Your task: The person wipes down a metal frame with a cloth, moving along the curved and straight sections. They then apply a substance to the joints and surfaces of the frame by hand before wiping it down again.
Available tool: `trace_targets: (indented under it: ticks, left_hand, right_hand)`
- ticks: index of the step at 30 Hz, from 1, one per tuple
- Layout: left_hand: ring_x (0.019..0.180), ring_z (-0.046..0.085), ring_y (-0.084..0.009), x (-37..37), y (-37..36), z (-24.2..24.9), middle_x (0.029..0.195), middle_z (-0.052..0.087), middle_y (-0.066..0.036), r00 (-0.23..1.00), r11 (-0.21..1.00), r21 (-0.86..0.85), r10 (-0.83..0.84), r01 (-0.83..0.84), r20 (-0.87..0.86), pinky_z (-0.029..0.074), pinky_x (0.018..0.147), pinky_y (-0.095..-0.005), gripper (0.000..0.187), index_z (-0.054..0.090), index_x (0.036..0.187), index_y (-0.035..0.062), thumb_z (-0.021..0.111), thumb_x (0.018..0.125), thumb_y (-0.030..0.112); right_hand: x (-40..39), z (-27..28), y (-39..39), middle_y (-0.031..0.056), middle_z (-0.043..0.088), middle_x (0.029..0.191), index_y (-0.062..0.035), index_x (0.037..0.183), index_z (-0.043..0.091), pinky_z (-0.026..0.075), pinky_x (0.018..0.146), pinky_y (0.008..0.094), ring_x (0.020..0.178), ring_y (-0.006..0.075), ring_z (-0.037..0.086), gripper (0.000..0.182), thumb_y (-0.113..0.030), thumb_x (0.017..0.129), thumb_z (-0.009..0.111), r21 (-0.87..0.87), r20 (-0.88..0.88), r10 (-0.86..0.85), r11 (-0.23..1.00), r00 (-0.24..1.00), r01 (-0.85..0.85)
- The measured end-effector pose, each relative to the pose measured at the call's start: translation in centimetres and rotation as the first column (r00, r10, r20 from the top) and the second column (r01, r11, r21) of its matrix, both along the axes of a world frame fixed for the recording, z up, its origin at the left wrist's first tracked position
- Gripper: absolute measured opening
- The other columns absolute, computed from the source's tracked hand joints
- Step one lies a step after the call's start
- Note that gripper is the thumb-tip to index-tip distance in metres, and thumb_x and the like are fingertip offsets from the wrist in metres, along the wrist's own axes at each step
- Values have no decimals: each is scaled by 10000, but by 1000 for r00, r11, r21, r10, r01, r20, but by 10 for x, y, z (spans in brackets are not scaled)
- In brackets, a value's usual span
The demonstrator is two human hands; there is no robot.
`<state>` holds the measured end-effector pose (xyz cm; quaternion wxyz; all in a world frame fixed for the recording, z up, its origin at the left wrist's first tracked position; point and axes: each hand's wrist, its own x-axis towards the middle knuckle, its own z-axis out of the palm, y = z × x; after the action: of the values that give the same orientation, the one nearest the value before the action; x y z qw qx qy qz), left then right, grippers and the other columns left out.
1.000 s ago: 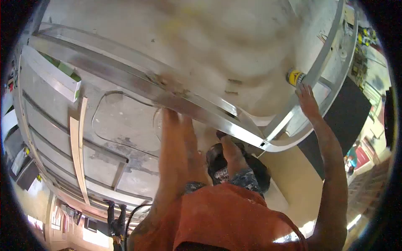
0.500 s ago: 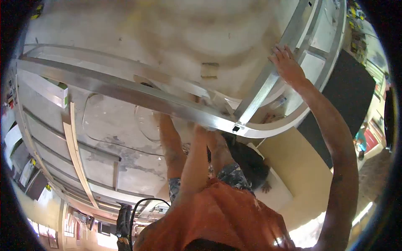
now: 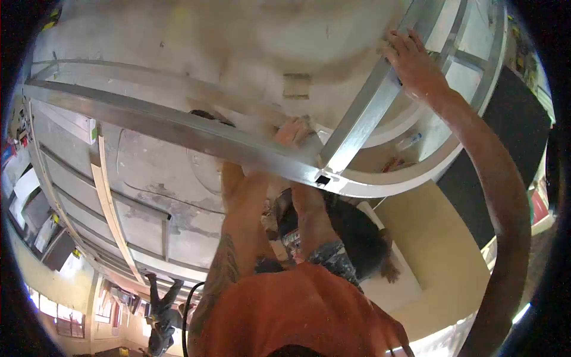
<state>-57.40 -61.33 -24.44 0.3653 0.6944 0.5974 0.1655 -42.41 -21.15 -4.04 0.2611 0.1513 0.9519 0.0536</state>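
Note:
My right hand (image 3: 417, 66) is wrapped over a square metal tube (image 3: 363, 116) of a pale frame with a rounded corner. Beyond the long metal rail (image 3: 160, 122), my left hand (image 3: 289, 132) is closed and pressed low by the inner side, next to something greyish. Blur and dust hide what it holds, if anything. My left forearm passes beneath or behind the rail. The tube meets the rail at a corner with a dark square open end (image 3: 323, 179). A dark shoe (image 3: 208, 116) shows just past the rail.
A clear plastic bottle (image 3: 409, 141) lies inside the curved corner. Beside my legs is a dark-clad person (image 3: 360, 238), partly hidden. Tan board (image 3: 446, 238) and black sheet (image 3: 514, 131) lie to the right. Wooden strips (image 3: 106, 190) lie left. Another person (image 3: 160, 315) stands farther off.
The view has shifted, with the frame's corner a little farther left. My left hand shows more plainly above the rail. My right hand appears higher and farther right, still on the tube.

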Motion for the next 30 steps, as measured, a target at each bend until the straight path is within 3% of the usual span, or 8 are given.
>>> trace_targets:
  ticks: [11, 13, 15, 18, 21, 26, 28, 30]
  left_hand:
    - [1192, 571, -345, -47, 121, -33, 1268, 613, -153, 893, 980, -48, 194, -191, 406, 423, 1049, -482, 327, 640, 1182, 63, 570, 879, 163]
    - [1202, 571, -346, -25, 113, -31, 1258, 621, -129, 977, 939, 341, -104, 34, 187, 432, 1042, -492, 297, 653, 1156, 77, 567, 887, 167]
    - [1198, 580, -327, -23, 112, -39, 1253, 632, -98, 940, 931, -144, -340, 335, -7, 440, 1035, -492, 350, 658, 1208, 96, 606, 882, 212]
    - [1202, 578, -322, -47, 104, -42, 1287, 624, -104, 848, 850, 54, -513, 524, -135, 439, 1058, -442, 412, 629, 1274, 79, 623, 912, 275]
    - [1143, 611, -309, -112, 88, -48, 1234, 655, -100, 932, 906, 231, -324, 356, -165, 450, 1039, -450, 430, 645, 1276, 129, 628, 906, 349]
    - [1133, 624, -286, -227, 109, -19, 1136, 702, -92, 903, 944, -267, -280, 196, -327, 446, 1051, -464, 379, 677, 1243, 174, 593, 928, 368]
    - [1182, 595, -298, -206, 100, -27, 1191, 682, -73, 755, 962, -180, -273, 205, -596, 420, 1071, -498, 352, 687, 1219, 181, 577, 925, 340]
    - [1261, 538, -299, -147, 75, -65, 1251, 651, -49, 864, 968, 102, -155, 230, -479, 384, 1096, -522, 365, 687, 1222, 197, 589, 898, 334]
  right_hand:
    - [3, 7, -4, 108, 417, 1464, -151, 1380, 494, 183, 1263, 502, 1465, 295, 313, 779, -52, 679, 817, -47, -68, -37, 998, 997, 34]
    - [-2, 11, -3, 147, 469, 1442, -135, 1338, 522, 185, 1251, 529, 1436, 329, 356, 653, -50, 738, 764, -33, -51, -2, 999, 999, 0]
    - [1, 8, 2, 148, 463, 1445, -137, 1336, 529, 182, 1252, 529, 1440, 326, 351, 651, -41, 735, 761, -50, -79, -27, 998, 997, 23]
    - [-2, 7, -6, 150, 447, 1453, -141, 1337, 535, 181, 1254, 529, 1446, 321, 342, 659, -21, 727, 755, -67, -64, -20, 998, 998, 16]
    - [1, 2, 2, 149, 422, 1463, -146, 1343, 528, 185, 1253, 526, 1454, 321, 327, 683, -5, 713, 752, -28, -82, 3, 1000, 997, -5]
    - [0, 7, -4, 113, 369, 1470, -144, 1346, 502, 194, 1262, 523, 1456, 328, 291, 736, 62, 678, 731, -51, -57, -30, 998, 998, 27]
    - [5, 1, 0, 117, 368, 1469, -142, 1352, 496, 193, 1260, 525, 1457, 329, 288, 746, 67, 676, 733, -48, -77, -8, 999, 997, 4]
    - [9, 1, 3, 122, 367, 1468, -139, 1357, 490, 193, 1259, 527, 1458, 330, 285, 756, 71, 674, 735, -44, -86, 13, 999, 996, -17]
